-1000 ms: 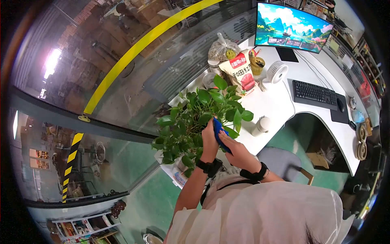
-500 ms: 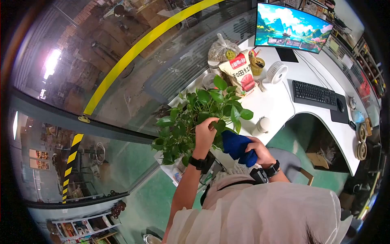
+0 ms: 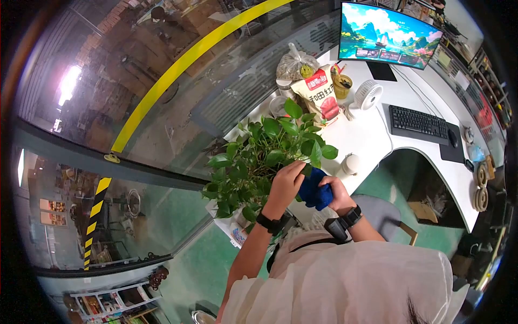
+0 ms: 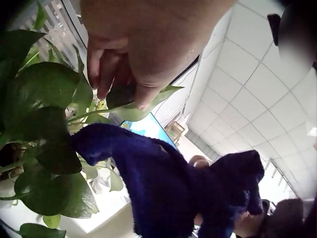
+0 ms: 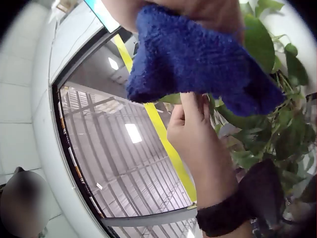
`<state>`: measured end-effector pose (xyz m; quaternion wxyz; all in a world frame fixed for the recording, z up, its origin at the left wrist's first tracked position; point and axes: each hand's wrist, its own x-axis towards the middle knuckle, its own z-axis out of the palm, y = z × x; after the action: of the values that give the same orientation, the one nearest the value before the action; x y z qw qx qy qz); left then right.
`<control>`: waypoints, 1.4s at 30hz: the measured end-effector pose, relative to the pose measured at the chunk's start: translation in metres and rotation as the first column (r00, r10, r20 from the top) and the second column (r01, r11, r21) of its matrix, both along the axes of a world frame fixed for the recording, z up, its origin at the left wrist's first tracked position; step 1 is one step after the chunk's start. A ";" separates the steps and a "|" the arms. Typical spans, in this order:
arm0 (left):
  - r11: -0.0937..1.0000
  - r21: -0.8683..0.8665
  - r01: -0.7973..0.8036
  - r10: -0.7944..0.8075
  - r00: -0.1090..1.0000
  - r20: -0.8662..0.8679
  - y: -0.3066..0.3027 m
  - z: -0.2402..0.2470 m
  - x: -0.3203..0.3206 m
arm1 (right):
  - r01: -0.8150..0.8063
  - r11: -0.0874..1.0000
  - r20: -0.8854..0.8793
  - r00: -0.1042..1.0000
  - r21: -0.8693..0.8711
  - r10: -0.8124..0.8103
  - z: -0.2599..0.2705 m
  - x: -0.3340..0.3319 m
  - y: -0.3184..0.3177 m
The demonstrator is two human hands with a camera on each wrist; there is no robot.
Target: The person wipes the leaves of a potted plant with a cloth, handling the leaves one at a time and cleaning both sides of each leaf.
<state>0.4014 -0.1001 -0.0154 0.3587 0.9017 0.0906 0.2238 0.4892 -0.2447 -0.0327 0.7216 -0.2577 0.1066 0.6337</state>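
A bushy potted plant (image 3: pixel 245 167) with broad green leaves stands at the near left end of the desk. At its right side, my left hand (image 3: pixel 285 189) pinches a leaf (image 4: pixel 163 96) between thumb and fingers, as the left wrist view shows. My right hand (image 3: pixel 341 197) grips a bunched blue cloth (image 3: pixel 314 191) just to the right. In the left wrist view the fuzzy cloth hangs below the left hand and overlaps some leaves. In the right wrist view the cloth (image 5: pixel 193 59) drapes down from the right hand's fingers. The pot is hidden by foliage.
The white desk (image 3: pixel 364 140) carries a white lidded container (image 3: pixel 349 164), a small white fan (image 3: pixel 368 96), a snack bag (image 3: pixel 321 97), a keyboard (image 3: pixel 418 123) and a monitor (image 3: pixel 388 35). A glass partition (image 3: pixel 178 108) borders the left. A grey chair (image 3: pixel 372 213) stands below the desk edge.
Both hands were together at the cloth over a leaf. The right hand drew the cloth off to the right, then brought it slightly back, more bunched. The left hand stayed at the plant.
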 end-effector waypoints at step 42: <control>0.969 -0.237 0.068 -0.064 0.998 0.026 0.010 -0.030 0.017 | 0.272 0.962 0.400 0.884 -0.016 -0.243 0.037 0.022 -0.057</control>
<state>0.4184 -0.0904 -0.0453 0.4720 0.8528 0.0836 0.2073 0.5115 -0.3014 0.0040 0.7962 -0.3892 0.0152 0.4630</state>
